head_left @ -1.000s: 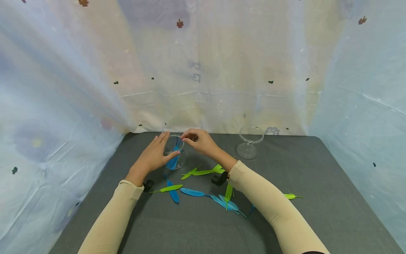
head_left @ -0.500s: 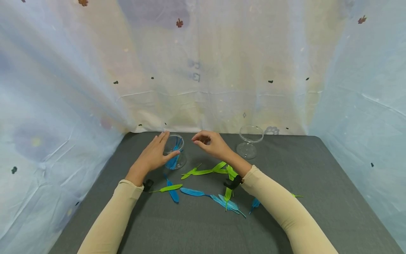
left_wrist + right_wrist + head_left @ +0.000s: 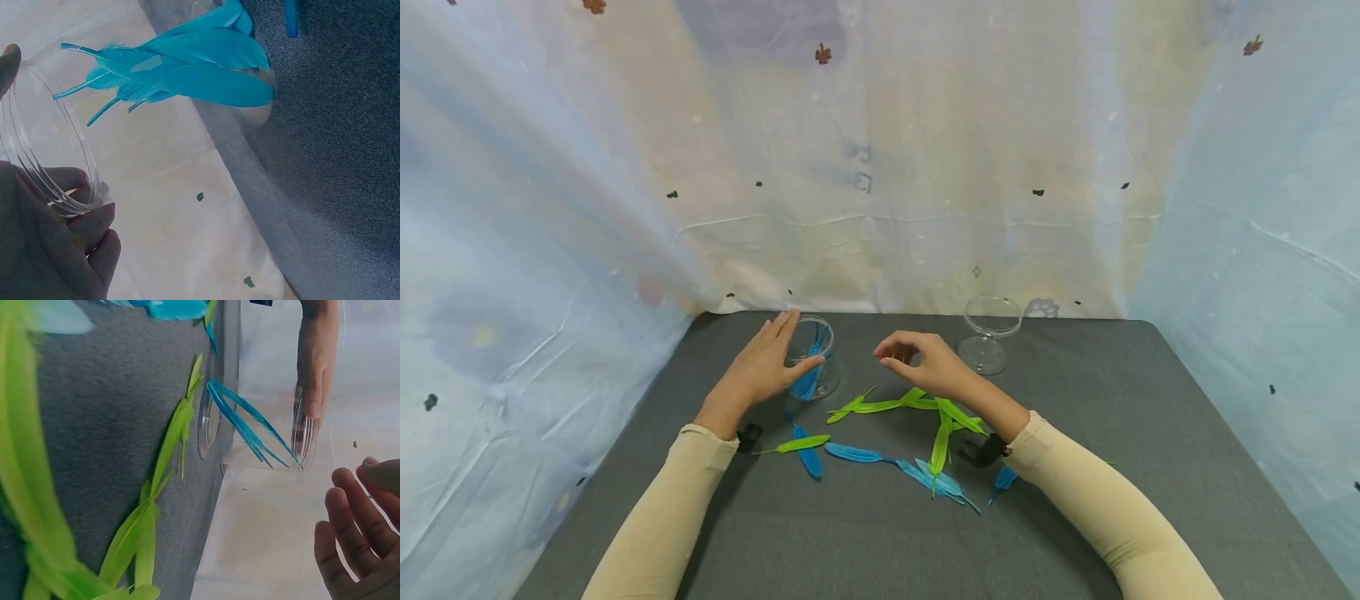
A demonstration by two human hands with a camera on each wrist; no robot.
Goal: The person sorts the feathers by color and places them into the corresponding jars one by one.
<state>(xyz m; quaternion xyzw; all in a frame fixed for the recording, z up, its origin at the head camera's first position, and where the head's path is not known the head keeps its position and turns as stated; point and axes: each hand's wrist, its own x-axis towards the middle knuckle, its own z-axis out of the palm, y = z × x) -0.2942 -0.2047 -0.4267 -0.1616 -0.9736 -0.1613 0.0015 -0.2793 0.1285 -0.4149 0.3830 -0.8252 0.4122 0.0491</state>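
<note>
My left hand (image 3: 758,363) holds a clear jar (image 3: 827,382) by its rim at the back left of the table, thumb on the near side and fingers round the far side. Several blue feathers (image 3: 206,78) stand inside it, quills up and leaning. To the right of the jar, my right hand (image 3: 925,363) hovers with loosely bent fingers and nothing between them. Below it on the cloth lie several green feathers (image 3: 880,407), some overlapping. Nearer the front are loose blue feathers (image 3: 853,453). A green feather (image 3: 803,443) crosses a blue one (image 3: 811,463) near my left wrist.
A second clear jar (image 3: 983,357) stands at the back right. Dark grey cloth (image 3: 865,550) covers the table, and a patterned curtain (image 3: 910,167) hangs behind it. Another blue feather (image 3: 1004,478) lies beside my right forearm.
My right hand has drawn back from the jar's rim, moving right and slightly toward me, uncovering more green feathers. My left hand has stayed at the jar.
</note>
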